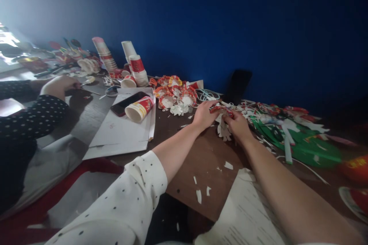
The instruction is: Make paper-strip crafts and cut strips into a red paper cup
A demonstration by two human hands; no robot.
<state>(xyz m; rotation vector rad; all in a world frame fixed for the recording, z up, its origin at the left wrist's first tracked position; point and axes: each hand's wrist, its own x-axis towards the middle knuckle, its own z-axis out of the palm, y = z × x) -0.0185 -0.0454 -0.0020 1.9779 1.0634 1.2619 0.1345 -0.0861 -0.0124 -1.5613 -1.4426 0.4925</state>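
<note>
Both of my hands meet over the brown table on a cut paper cup (223, 128), whose red part lies between my fingers while its white, cut strips hang down. My left hand (204, 115) is closed at the cup's left side, its fingertips partly hidden. From the right, my right hand (238, 123) pinches the same piece with thumb and fingers. Just left of my hands is a pile of cut paper cups (178, 95), red and white with frilled edges. Small white paper scraps (199, 196) lie nearer to me on the table.
To the left, a phone (129, 104) and a paper cup (139, 109) rest on a white folder (117, 134). Cup stacks (138, 72) stand behind. A co-worker's hand (59, 86) works at far left. Green material (310, 145) lies right; a printed sheet (250, 210) lies in front.
</note>
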